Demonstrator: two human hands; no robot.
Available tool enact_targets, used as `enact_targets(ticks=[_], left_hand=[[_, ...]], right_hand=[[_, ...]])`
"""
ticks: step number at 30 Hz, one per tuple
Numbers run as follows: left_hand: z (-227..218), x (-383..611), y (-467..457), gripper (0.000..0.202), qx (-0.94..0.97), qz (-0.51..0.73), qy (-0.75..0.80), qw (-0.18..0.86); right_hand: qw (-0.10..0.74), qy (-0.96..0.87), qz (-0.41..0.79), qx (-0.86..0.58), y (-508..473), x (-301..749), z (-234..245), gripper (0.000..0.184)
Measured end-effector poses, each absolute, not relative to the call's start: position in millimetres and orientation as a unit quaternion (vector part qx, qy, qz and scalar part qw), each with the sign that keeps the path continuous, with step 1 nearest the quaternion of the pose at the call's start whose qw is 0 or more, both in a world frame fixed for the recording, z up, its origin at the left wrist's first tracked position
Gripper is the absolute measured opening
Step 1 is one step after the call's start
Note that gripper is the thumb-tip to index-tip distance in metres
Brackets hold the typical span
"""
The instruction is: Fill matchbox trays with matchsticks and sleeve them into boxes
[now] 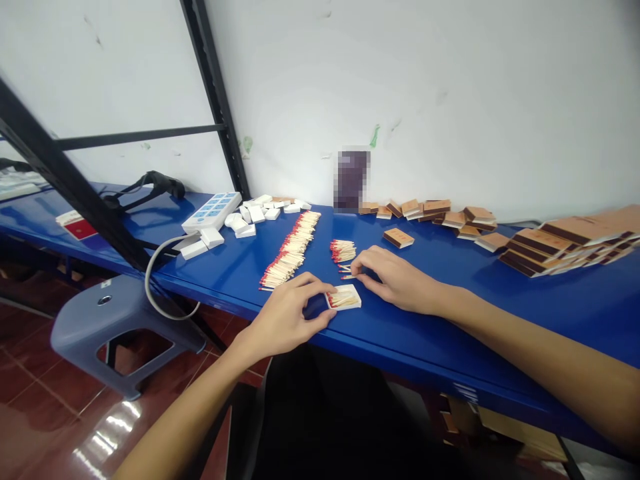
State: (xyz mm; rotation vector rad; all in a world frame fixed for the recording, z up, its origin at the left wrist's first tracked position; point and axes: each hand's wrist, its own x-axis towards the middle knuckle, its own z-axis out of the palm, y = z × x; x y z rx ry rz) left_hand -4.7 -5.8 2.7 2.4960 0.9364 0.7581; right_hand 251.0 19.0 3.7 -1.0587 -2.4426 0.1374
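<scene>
My left hand point(290, 313) pinches the left edge of a small white matchbox tray point(345, 297) that lies on the blue table point(500, 300) and holds matches. My right hand point(395, 277) rests just right of the tray, its fingertips pinched on a few loose red-tipped matches point(346, 270). A small bundle of matches point(343, 250) lies just beyond them. A long row of matches point(293, 248) stretches away to the left of it.
Empty white trays point(255, 215) and a white power strip point(213, 211) lie at the back left. Brown matchbox sleeves point(435, 212) line the wall, with a stack point(565, 245) at the right. One sleeve point(399, 237) lies alone. A grey plastic stool point(115, 320) stands left of the table.
</scene>
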Motion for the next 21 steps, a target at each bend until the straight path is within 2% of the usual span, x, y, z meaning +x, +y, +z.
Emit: enact_targets(ticks=[3,5,10,12,15,18,21], left_hand=[[3,-5,-6,0.032,0.884,0.267,0.341,0.177],[2,-5,-6,0.036,0.882,0.268,0.345,0.177],[-1,-5,-4,0.052,0.874,0.286,0.341,0.197],[-1,-5,-3,0.055,0.873,0.287,0.341,0.2],[-1,-5,-4,0.048,0.875,0.286,0.342,0.191],[1,-4,-6,0.03,0.883,0.278,0.339,0.17],[1,-3,-7,0.03,0.885,0.281,0.336,0.158]], right_hand=[[0.238,-0.88,0.054,-0.407,17,249,6,0.005],[0.251,-0.871,0.065,-0.416,14,246,8,0.006],[0.347,-0.834,0.14,-0.406,0,233,17,0.008],[0.342,-0.843,0.145,-0.389,-6,228,18,0.006],[0.327,-0.857,0.123,-0.38,-9,226,15,0.004],[0.366,-0.83,0.111,-0.406,-5,229,11,0.002],[0.381,-0.811,0.101,-0.432,3,235,7,0.006]])
